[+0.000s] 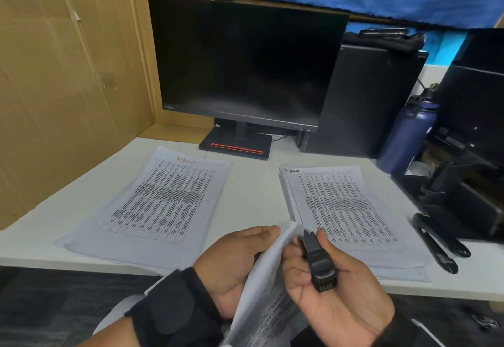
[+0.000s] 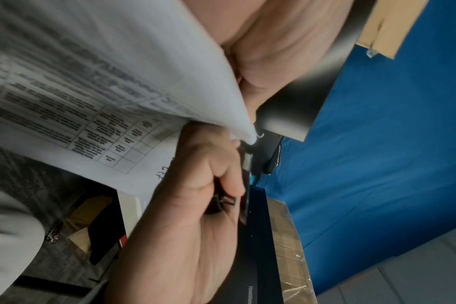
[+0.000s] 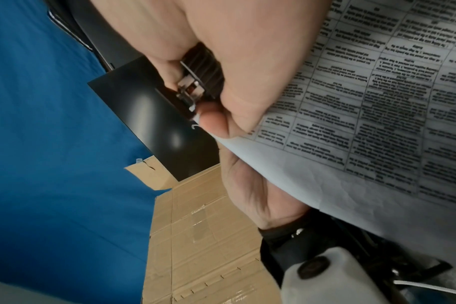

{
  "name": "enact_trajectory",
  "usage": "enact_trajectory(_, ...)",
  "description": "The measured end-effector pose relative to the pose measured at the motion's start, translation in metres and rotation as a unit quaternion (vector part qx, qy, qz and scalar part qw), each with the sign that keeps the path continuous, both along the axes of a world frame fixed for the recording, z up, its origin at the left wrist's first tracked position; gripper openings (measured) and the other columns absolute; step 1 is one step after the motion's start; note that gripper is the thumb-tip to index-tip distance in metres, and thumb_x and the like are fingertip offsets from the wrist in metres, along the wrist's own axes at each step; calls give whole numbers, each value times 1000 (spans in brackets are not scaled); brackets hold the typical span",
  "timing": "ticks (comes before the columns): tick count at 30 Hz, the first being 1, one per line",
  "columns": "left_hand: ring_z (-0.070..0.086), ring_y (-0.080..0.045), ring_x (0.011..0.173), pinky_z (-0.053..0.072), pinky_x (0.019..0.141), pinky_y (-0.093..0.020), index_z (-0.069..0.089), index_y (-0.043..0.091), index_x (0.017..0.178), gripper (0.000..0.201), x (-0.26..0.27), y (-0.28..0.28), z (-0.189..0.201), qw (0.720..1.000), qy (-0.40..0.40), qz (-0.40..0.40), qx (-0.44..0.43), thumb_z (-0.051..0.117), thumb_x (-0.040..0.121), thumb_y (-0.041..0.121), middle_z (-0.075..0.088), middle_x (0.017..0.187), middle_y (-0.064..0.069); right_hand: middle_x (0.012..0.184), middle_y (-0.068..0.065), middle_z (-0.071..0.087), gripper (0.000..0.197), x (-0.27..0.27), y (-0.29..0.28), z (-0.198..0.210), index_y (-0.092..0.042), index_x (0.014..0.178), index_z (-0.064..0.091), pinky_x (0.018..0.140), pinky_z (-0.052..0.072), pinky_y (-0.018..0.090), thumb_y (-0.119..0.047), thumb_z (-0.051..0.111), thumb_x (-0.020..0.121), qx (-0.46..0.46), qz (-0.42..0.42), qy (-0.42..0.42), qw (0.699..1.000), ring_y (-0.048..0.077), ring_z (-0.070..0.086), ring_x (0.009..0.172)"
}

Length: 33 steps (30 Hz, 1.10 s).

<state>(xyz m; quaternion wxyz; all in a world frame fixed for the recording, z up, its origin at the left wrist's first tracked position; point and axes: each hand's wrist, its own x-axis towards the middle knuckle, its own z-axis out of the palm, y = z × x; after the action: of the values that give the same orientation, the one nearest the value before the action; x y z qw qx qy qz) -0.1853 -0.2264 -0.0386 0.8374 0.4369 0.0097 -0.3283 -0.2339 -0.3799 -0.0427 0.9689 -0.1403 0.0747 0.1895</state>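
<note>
Item: sheaf, white sheets, black-ruled tables of dense print, curled lengthwise.
Location: above near edge of desk, in front of two flat stacks.
Grip: left hand, fingers curled round left side.
Corner: bent staple at metal nose of black remover, clasped between thumb and fingers of right hand.

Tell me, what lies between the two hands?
A sheaf of papers lies between the left hand and the right hand, which holds a black staple remover at the papers' top corner. The head view shows this.
</note>
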Motion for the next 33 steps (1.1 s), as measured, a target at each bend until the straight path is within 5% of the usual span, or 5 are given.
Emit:
enact_trajectory(8,68,-41,96,58,87,-48,72,-6,120,38,8,11,-2,997,10,49,54,67,94,21,67,124,-36,72,7,57,11,26,-46,34,-8,84,61,47,49,26,-16,67,89,-383,-131,54,913,16,52,60)
enact_trajectory(15,66,-38,91,57,84,-44,72,-9,110,30,10,14,6,989,-69,91,99,66,98,18,68,118,-36,81,0,68,23,82,-117,21,-19,86,60,62,45,29,-34,77,84,-915,-67,-46,395,17,63,73)
enact_trajectory(18,63,-37,89,52,85,-47,71,-9,105,31,9,14,7,984,-102,100,111,68,97,21,72,103,-33,87,-5,68,21,91,-126,13,-26,85,59,67,48,27,-39,74,81,-954,28,-42,296,12,63,79)
enact_trajectory(22,57,-33,83,47,79,-44,70,-6,94,29,8,13,8,973,-140,122,133,68,98,22,67,89,-23,95,-8,65,14,76,-111,47,-30,90,61,72,45,28,-40,70,87,-957,-49,-99,266,6,58,81)
enact_trajectory(33,54,-18,72,45,73,-33,73,10,79,28,-5,6,13,940,-283,115,152,72,93,34,67,76,-11,85,-16,70,16,-5,-6,40,-31,86,66,66,48,12,-19,75,82,-793,-179,-297,502,6,67,79)
